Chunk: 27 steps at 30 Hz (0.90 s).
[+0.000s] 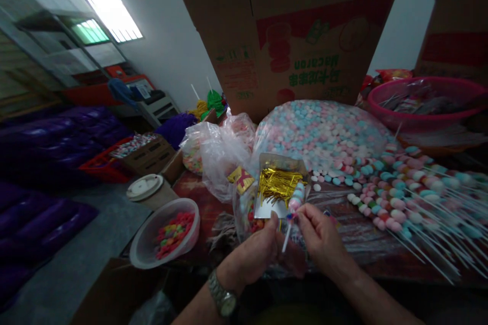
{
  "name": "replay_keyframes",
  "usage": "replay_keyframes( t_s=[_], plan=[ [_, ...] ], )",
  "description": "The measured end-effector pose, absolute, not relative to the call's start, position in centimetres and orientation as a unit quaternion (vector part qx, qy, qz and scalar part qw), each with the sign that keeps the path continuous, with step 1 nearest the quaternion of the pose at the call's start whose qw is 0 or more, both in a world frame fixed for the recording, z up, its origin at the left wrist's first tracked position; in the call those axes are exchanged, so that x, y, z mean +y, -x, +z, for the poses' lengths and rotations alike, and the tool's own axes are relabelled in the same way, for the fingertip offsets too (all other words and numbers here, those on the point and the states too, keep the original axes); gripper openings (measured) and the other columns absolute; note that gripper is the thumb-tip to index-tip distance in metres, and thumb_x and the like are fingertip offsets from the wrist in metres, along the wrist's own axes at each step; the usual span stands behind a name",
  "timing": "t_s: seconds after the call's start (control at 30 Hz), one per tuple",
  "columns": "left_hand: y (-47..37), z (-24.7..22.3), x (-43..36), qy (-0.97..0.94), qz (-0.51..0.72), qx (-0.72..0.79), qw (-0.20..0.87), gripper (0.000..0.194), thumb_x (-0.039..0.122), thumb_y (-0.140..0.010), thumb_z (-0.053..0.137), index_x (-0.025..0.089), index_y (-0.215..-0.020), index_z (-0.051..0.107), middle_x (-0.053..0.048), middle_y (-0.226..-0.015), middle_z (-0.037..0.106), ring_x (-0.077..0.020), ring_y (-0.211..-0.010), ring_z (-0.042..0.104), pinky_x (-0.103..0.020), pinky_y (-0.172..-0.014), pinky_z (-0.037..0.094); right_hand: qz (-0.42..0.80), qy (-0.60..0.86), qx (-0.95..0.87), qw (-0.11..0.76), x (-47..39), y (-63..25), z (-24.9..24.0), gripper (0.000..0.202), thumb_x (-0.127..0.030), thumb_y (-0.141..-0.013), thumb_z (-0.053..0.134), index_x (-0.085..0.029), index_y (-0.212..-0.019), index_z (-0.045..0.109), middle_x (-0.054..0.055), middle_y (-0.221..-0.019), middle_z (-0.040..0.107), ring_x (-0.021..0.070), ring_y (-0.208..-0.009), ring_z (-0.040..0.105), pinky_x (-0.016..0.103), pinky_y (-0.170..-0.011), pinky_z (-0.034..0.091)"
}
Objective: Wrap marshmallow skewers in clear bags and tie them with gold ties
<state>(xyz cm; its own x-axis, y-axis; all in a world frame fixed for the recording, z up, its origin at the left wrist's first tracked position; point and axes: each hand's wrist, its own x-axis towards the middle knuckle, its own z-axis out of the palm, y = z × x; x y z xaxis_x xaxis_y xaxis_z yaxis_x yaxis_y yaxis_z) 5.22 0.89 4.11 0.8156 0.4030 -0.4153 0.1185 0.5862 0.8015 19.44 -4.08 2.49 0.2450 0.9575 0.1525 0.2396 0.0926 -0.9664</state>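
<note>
A candy skewer (297, 196) with blue, white and pink pieces stands tilted in front of me, its white stick (286, 237) pointing down. My right hand (322, 233) pinches it at the gathered, coloured neck just below the candy. Close by on the left, my left hand (255, 254) is closed with the thumb up; its fingers curl behind the stick, and what they grip is hidden. A thin gold strip shows beside that thumb. Just beyond the hands, gold twist ties (276, 184) lie in an open box (262, 209).
Many candy skewers (396, 193) are piled at right. Behind lies a large clear bag of pastel candies (324, 132), before a cardboard box (229, 35). At left stands a tub (139, 251) of gummy candies. A pink basin (419, 121) sits at back right.
</note>
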Motion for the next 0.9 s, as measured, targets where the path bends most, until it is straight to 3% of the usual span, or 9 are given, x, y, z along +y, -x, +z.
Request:
replay_keyframes(
  t_s=[0.17, 0.27, 0.37, 0.47, 0.6, 0.67, 0.77, 0.83, 0.9],
  plan=[
    [-6.9, 2.9, 0.3, -0.467, 0.23, 0.363, 0.773, 0.04, 0.052, -0.078, 0.054, 0.015, -0.078, 0.069, -0.005, -0.075, 0.067, -0.0199, -0.083, 0.059, -0.031, -0.081, 0.043, 0.295, 0.598, -0.57, 0.481, -4.8, -18.7, 2.9, 0.024, -0.029, -0.085, 0.039, -0.02, -0.065, 0.046, 0.001, -0.062, 0.052, 0.015, -0.059, 0.048, 0.026, -0.054, 0.033],
    [-7.2, 3.5, 0.5, -0.471, 0.271, 0.35, 0.763, 0.021, 0.037, -0.072, 0.066, 0.017, -0.079, 0.07, -0.004, -0.086, 0.067, -0.0199, -0.092, 0.056, -0.029, -0.089, 0.038, 0.332, 0.589, -0.541, 0.5, -4.9, -18.6, 2.6, 0.02, -0.029, -0.081, 0.045, -0.02, -0.064, 0.048, 0.002, -0.064, 0.053, 0.0156, -0.062, 0.05, 0.027, -0.057, 0.035],
    [-7.1, 3.9, 0.7, -0.451, 0.269, 0.285, 0.802, 0.026, 0.032, -0.067, 0.072, 0.017, -0.088, 0.07, -0.006, -0.092, 0.067, -0.021, -0.092, 0.057, -0.031, -0.088, 0.039, 0.53, 0.501, -0.4, 0.555, -4.9, -18.3, 2.7, 0.018, -0.035, -0.077, 0.053, -0.021, -0.067, 0.047, -0.005, -0.054, 0.046, 0.0099, -0.046, 0.042, 0.023, -0.047, 0.035],
    [-7.0, 3.8, 0.8, -0.47, 0.239, 0.265, 0.807, 0.031, 0.034, -0.065, 0.074, 0.017, -0.091, 0.071, -0.007, -0.091, 0.067, -0.0189, -0.085, 0.058, -0.028, -0.081, 0.041, 0.737, 0.342, -0.181, 0.554, -5.0, -17.7, 2.4, 0.026, -0.04, -0.07, 0.061, -0.023, -0.068, 0.042, -0.013, -0.043, 0.032, 0.0041, -0.03, 0.018, 0.018, -0.031, 0.019],
    [-6.9, 3.2, 0.9, -0.496, 0.239, 0.294, 0.781, 0.03, 0.039, -0.067, 0.072, 0.014, -0.082, 0.07, -0.005, -0.078, 0.065, -0.0132, -0.067, 0.056, -0.023, -0.067, 0.042, 0.825, 0.248, -0.153, 0.485, -5.2, -17.5, 1.1, 0.044, -0.054, -0.067, 0.061, -0.022, -0.055, 0.034, -0.013, -0.035, 0.028, 0.003, -0.025, 0.014, 0.018, -0.027, 0.017],
    [-7.2, 3.1, 1.2, -0.493, 0.309, 0.312, 0.751, 0.03, 0.044, -0.072, 0.065, 0.014, -0.072, 0.066, -0.003, -0.069, 0.063, -0.0126, -0.063, 0.055, -0.023, -0.065, 0.042, 0.775, 0.345, -0.23, 0.477, -5.3, -17.9, 0.7, 0.048, -0.061, -0.073, 0.053, -0.022, -0.053, 0.035, -0.011, -0.035, 0.031, 0.0041, -0.025, 0.02, 0.018, -0.028, 0.02],
    [-7.9, 2.8, 1.2, -0.528, 0.387, 0.36, 0.665, 0.039, 0.048, -0.082, 0.049, 0.016, -0.061, 0.054, 0.001, -0.051, 0.052, -0.0108, -0.052, 0.049, -0.022, -0.058, 0.042, 0.536, 0.514, -0.358, 0.566, -5.1, -18.2, 1.0, 0.037, -0.055, -0.077, 0.054, -0.018, -0.069, 0.054, -0.002, -0.058, 0.055, 0.0092, -0.048, 0.05, 0.02, -0.044, 0.04],
    [-8.6, 2.2, 0.7, -0.623, 0.346, 0.36, 0.602, 0.037, 0.046, -0.083, 0.045, 0.017, -0.063, 0.052, 0.002, -0.051, 0.05, -0.0111, -0.05, 0.047, -0.022, -0.054, 0.041, 0.43, 0.536, -0.407, 0.602, -4.9, -18.3, 1.5, 0.032, -0.047, -0.077, 0.059, -0.018, -0.089, 0.058, 0.003, -0.084, 0.063, 0.0146, -0.075, 0.058, 0.024, -0.064, 0.047],
    [-9.3, 1.5, -0.4, -0.746, 0.24, 0.321, 0.532, 0.032, 0.041, -0.084, 0.043, 0.016, -0.069, 0.056, -0.001, -0.06, 0.057, -0.0136, -0.057, 0.052, -0.024, -0.057, 0.043, 0.41, 0.539, -0.392, 0.623, -4.9, -18.9, 1.9, 0.03, -0.043, -0.077, 0.059, -0.018, -0.093, 0.057, 0.004, -0.085, 0.065, 0.0175, -0.079, 0.06, 0.029, -0.07, 0.049]
  ],
)
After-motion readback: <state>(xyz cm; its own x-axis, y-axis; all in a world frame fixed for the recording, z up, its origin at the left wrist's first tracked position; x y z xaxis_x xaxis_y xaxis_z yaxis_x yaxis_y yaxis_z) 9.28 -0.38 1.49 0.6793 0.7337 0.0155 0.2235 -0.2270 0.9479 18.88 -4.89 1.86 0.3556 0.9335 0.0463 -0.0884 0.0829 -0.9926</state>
